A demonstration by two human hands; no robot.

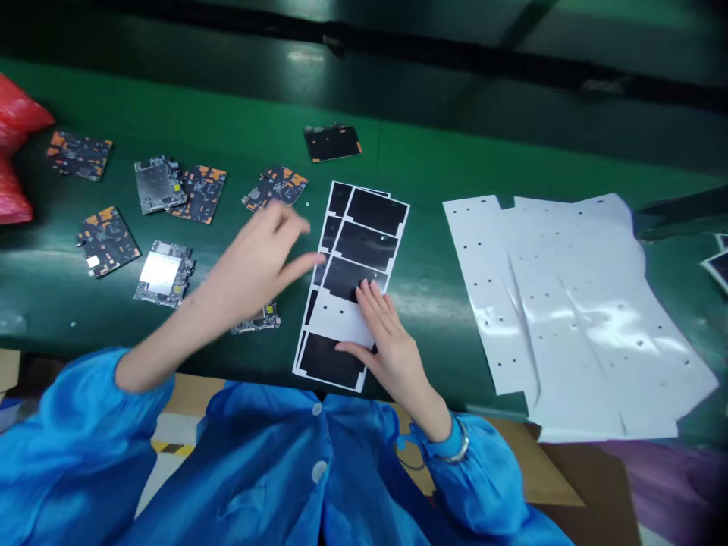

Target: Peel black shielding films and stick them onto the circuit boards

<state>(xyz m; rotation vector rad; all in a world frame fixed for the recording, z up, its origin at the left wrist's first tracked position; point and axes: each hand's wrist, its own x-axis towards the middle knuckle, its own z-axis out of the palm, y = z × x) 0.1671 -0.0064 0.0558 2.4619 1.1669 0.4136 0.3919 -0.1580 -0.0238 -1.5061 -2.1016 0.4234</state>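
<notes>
Right hand point(392, 349): open, fingers lying flat and pressed down on the pad sheet's lower half, pinching nothing; the weight seems meant to keep the sheet from sliding on the slick surface.

Left hand point(250, 265): spread and raised just left of the pad sheet, fingers pointing toward it, holding nothing and touching nothing that can be seen.

Pad sheet point(364, 246): a long strip of black pads on white backing, lying slightly tilted on the green mat point(171, 98), directly in front of the person, where both hands can reach it.

Circuit boards point(107, 241): spread left of the pad sheet, mostly apart, probably so each stays easy to pick up; one lies just below the left hand, and one black-backed board sits beyond the sheet's far end.

Liner point(569, 318): a large, creased white sheet with small holes, right of the pad sheet, apparently kept aside, well out of the hands' way.

Red bag point(17, 152): bunched at the mat's far left, well beyond the boards.

Blue smock point(73, 432): its cuffs gathered at the wrists, clear of the pad sheet.
</notes>
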